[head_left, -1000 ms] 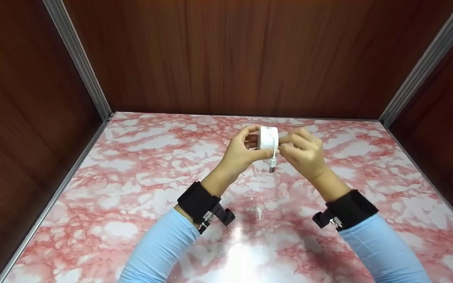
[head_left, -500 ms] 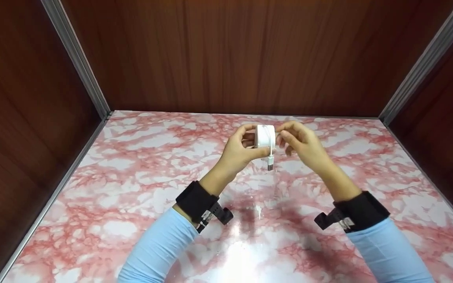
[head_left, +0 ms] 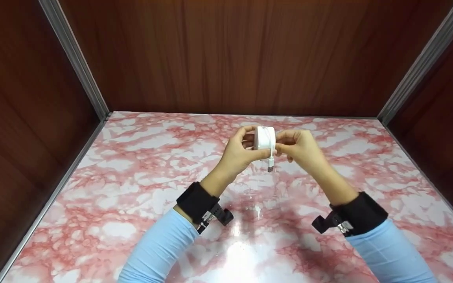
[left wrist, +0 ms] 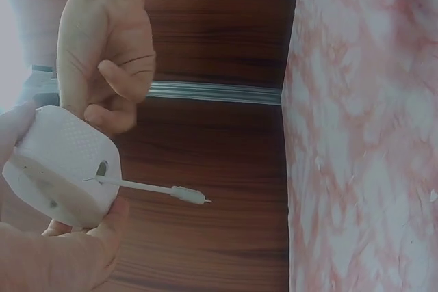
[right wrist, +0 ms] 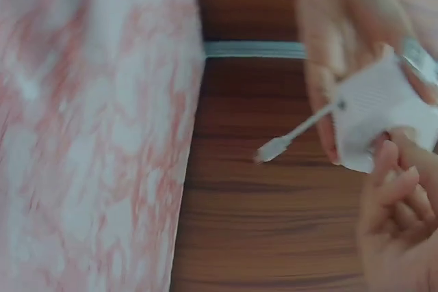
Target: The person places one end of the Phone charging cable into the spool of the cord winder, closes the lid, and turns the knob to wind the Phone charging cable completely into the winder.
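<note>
A white, rounded-square case (head_left: 264, 137) with a short white USB cable (head_left: 271, 159) is held up over the table. My left hand (head_left: 237, 151) grips it from the left, thumb along the near side and fingers behind. The cable leaves a small hole in the case's side, its plug end hanging free, as the left wrist view shows. My right hand (head_left: 301, 147) is at the case's right face, with thumb and forefinger pinching there. In the blurred right wrist view, curled right fingers (right wrist: 393, 182) meet a dark spot on that face; what they pinch is partly hidden.
The tabletop (head_left: 132, 165) has a red-and-white marbled surface. Dark wood panels (head_left: 226, 55) stand behind and on both sides, with grey metal strips (head_left: 79, 59) at the corners. Glare lies on the table's near middle.
My right hand drew its fingers back, turned at the wrist, and came again to the case's right face. My left hand and the case have barely moved.
</note>
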Available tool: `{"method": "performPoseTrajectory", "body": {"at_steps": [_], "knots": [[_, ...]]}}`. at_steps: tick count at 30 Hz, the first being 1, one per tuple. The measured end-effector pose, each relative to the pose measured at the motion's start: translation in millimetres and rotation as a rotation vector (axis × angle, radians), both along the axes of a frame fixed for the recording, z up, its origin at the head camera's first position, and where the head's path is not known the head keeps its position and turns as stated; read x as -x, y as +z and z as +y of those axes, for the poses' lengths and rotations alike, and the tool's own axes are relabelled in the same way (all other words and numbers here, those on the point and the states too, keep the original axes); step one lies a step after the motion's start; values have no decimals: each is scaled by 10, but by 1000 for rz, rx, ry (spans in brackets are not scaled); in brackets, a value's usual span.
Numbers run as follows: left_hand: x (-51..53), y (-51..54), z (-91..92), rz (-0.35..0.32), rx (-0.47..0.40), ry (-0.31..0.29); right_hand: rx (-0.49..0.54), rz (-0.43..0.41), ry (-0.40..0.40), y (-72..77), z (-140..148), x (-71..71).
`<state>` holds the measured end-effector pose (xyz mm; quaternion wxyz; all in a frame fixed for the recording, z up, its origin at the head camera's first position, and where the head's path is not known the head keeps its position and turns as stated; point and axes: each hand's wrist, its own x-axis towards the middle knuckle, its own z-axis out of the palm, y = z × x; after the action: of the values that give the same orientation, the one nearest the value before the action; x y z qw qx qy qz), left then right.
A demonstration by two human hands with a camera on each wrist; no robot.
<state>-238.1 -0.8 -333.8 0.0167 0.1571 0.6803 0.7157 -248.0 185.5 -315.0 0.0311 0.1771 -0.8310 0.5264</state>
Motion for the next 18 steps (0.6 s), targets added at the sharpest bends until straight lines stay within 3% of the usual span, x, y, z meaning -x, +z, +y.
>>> {"method": "performPoseTrajectory", "body": {"at_steps": [4, 7, 11, 13, 15, 17, 18], "knots": [[0, 17, -14, 9, -6, -11, -94, 547, -66, -126, -34, 8], [0, 30, -18, 10, -17, -18, -87, 969, -43, -227, -39, 95], [-8, 39, -19, 3, -24, -26, -18, 1385, -10, -323, -57, 243], [-12, 39, -17, 3, -30, -35, 7, 1527, -33, -352, -66, 295], [-15, 42, -17, 5, -38, -41, 21, 1601, -61, -367, -68, 323], [-18, 47, -22, 10, -47, -42, 23, 1590, -72, -370, -63, 325], [-20, 49, -26, 11, -48, -41, 28, 1543, -62, -366, -59, 313]]}}
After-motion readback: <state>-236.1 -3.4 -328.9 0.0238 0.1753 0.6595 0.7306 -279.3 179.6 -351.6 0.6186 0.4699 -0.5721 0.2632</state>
